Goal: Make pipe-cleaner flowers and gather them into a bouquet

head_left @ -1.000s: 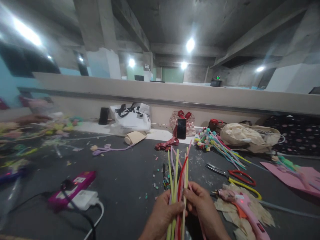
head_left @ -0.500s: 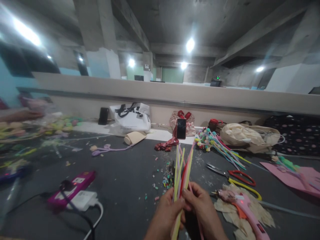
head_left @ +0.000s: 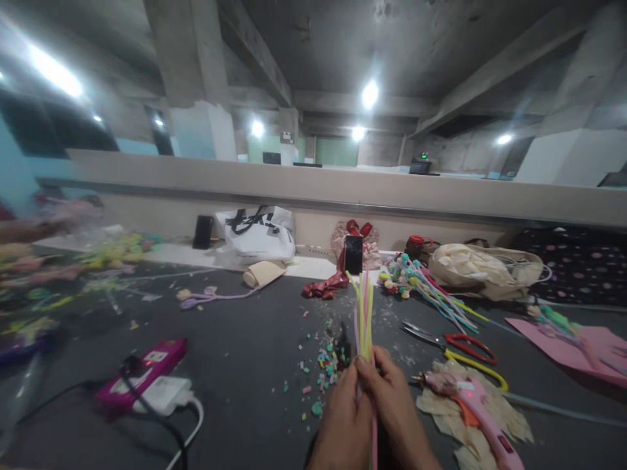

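The left hand (head_left: 345, 405) is gripping a bundle of strips (head_left: 363, 320), its fingers bending closed around the lower part. Just beside it, the right hand (head_left: 396, 398) is grasping the same bundle, thumb and fingers pinching close to the left hand's fingertips. Yellow, pink and lilac ends are standing nearly upright above both hands, and a pink length is showing below, between them.

Across the dark table (head_left: 245, 398), another person's blurred hand (head_left: 22, 230) is showing at far left; what its fingers are doing, I cannot tell. A magenta power strip (head_left: 142, 372) is carrying a white charger (head_left: 164, 393); a white bag (head_left: 259, 235) is sitting against the partition (head_left: 323, 176). Small coloured scraps (head_left: 328, 359) are lying beside the left hand. Farther right, scissors (head_left: 422, 333) are lying open above a pink glue gun (head_left: 482, 405), and a pink sheet (head_left: 602, 343) is lying at the edge.

Behind, a concrete column (head_left: 189, 124) is rising at left, and lamps (head_left: 370, 94) are glowing under the grey ceiling (head_left: 333, 39).
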Available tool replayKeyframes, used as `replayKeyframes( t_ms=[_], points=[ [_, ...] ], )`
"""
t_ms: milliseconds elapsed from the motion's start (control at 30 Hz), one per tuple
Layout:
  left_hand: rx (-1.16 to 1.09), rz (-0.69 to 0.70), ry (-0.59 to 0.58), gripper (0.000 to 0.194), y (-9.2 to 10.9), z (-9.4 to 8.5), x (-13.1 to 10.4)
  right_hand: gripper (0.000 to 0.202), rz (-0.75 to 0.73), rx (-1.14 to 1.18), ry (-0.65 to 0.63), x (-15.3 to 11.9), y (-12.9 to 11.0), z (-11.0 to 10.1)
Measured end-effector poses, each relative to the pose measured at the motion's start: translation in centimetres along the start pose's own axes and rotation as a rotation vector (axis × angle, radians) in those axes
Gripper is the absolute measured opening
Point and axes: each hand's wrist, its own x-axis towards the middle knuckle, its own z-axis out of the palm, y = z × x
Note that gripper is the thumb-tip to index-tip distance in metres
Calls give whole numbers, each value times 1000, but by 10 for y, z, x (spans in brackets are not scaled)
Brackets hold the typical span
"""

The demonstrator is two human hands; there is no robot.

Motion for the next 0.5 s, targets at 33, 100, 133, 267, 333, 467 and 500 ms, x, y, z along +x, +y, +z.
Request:
replayKeyframes(
  t_ms=[33,100,133,267,333,467,500],
  points=[
    [-1,-3,-24,39,2,2,-1,21,31,58,2,0,0,-1],
    [-75,-20,-61,36,4,6,-2,20,131,222,-3,-1,-1,-4],
    [-154,-45,-80,33,4,9,-3,20,188,305,6,-3,-1,-6],
    [-571,-270,-203,40,-8,21,-6,17,257,459,17,-15,0,-18],
    [-653,-382,-248,46,-16,25,-9,18,265,426,-83,-21,3,-21],
    [-647,-417,-263,50,-22,13,-17,27,242,242,-364,-23,3,-22],
    [-651,-421,-232,49,-20,6,-19,29,195,171,-398,-19,0,-22]
  ],
)
